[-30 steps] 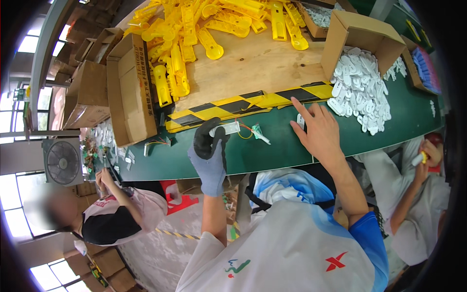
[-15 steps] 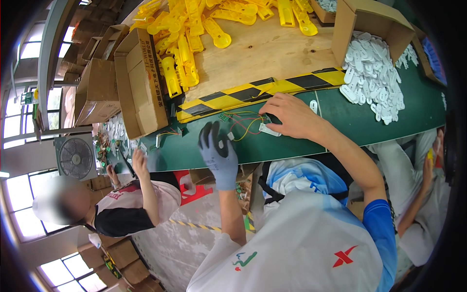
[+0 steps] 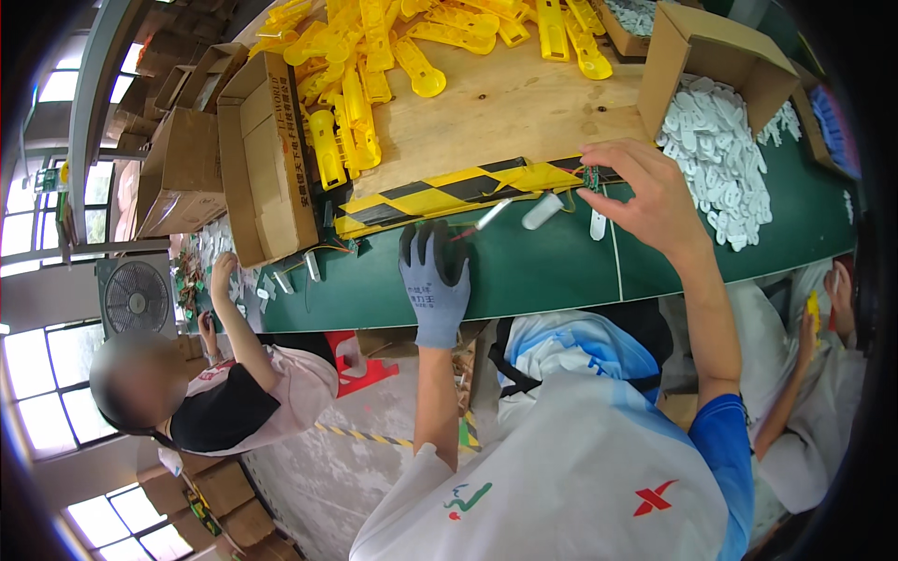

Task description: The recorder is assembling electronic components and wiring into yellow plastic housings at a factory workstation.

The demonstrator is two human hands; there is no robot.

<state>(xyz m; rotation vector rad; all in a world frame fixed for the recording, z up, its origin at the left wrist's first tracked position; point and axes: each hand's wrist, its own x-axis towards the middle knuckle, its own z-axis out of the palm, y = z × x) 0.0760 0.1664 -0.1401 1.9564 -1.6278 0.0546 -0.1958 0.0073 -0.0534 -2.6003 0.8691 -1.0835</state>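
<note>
My right hand [image 3: 650,192], bare, pinches a small green circuit board [image 3: 591,178] between thumb and fingers, just over the striped tape. Thin coloured wires hang about the board. My left hand [image 3: 433,285], in a grey-blue glove with black fingertips, is at the green tabletop with its fingers drawn together. A red wire [image 3: 458,237] runs to its fingertips; what they grip is hidden. Between the hands are a blurred slim silver-white piece [image 3: 493,215] and a pale, rounded piece [image 3: 543,212]. One white oval plastic part [image 3: 598,224] lies below my right hand.
Yellow plastic housings [image 3: 374,56] pile up on the wooden board [image 3: 486,103], edged with yellow-black tape [image 3: 421,206]. White plastic parts [image 3: 716,150] spill from a tipped carton [image 3: 725,42] at right. An open carton [image 3: 267,159] stands left. Co-workers sit on both sides.
My right hand has lifted and moved right with the circuit board, drawing wires and pale pieces along. My left hand has moved slightly right and its fingers have closed in.
</note>
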